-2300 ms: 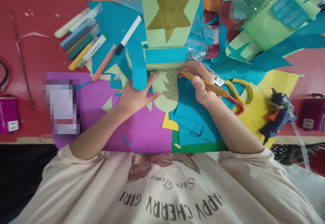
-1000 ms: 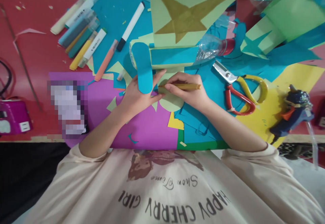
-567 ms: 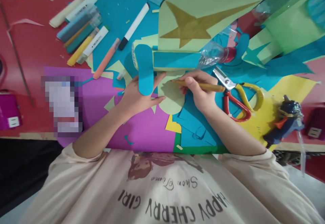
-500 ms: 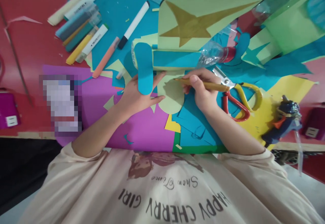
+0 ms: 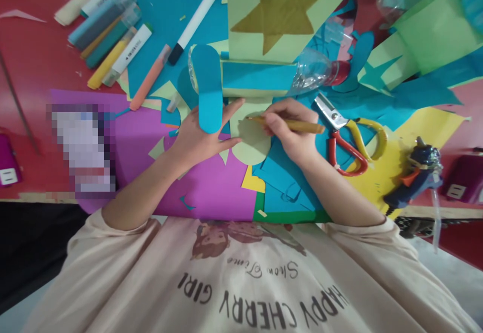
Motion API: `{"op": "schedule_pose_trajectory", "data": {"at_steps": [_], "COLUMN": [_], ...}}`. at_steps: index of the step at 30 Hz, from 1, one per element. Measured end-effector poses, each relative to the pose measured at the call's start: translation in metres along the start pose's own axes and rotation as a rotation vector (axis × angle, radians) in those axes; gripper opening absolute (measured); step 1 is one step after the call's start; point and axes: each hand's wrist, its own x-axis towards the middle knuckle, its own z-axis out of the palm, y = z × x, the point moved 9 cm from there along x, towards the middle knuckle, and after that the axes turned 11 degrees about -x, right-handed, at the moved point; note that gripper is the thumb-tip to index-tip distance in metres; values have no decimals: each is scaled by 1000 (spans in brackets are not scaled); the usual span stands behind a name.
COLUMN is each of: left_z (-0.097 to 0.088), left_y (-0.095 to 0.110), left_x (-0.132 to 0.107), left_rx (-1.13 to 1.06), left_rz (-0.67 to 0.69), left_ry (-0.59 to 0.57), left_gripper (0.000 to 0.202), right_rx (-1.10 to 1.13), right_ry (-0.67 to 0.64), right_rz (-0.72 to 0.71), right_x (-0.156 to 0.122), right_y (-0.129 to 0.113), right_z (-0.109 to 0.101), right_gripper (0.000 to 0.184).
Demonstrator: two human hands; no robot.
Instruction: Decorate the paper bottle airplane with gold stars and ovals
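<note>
So — right fingers (image 5: 275,122) grip an ochre marker (image 5: 303,125) over green paper (image 5: 251,145), left fingers (image 5: 231,111) spread upon it.

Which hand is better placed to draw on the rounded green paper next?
Probably the right hand: it holds the mustard pen, tip at the rounded green paper. The left hand is spread at its edge.

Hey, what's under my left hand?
Your left hand overlaps the left edge of the rounded pale green paper, and purple paper shows beside it. Whatever lies directly beneath is covered, so I can't tell.
</note>
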Motion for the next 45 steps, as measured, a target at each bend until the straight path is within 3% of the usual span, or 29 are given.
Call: {"op": "schedule_pose_trajectory", "data": {"at_steps": [5, 20, 36, 45], "left_z": [0, 2, 2, 2], "left_y": [-1, -2, -4, -5], "left_x": [0, 1, -1, 0], "left_rx": [-40, -6, 14, 4], "left_rz": [5, -15, -27, -75], "left_ry": [10, -18, -10, -46], "left_gripper": [61, 59, 62, 64], "right_rx": [-52, -116, -187, -279], "right_ry": [-177, -256, -63, 61], "right_rz": [-126, -97, 19, 33], "right_x": [-1, -2, -3, 0], "right_y": [-17, -14, -4, 1], "right_z": [21, 27, -1, -22], "right_gripper": [20, 20, 34, 31]}}
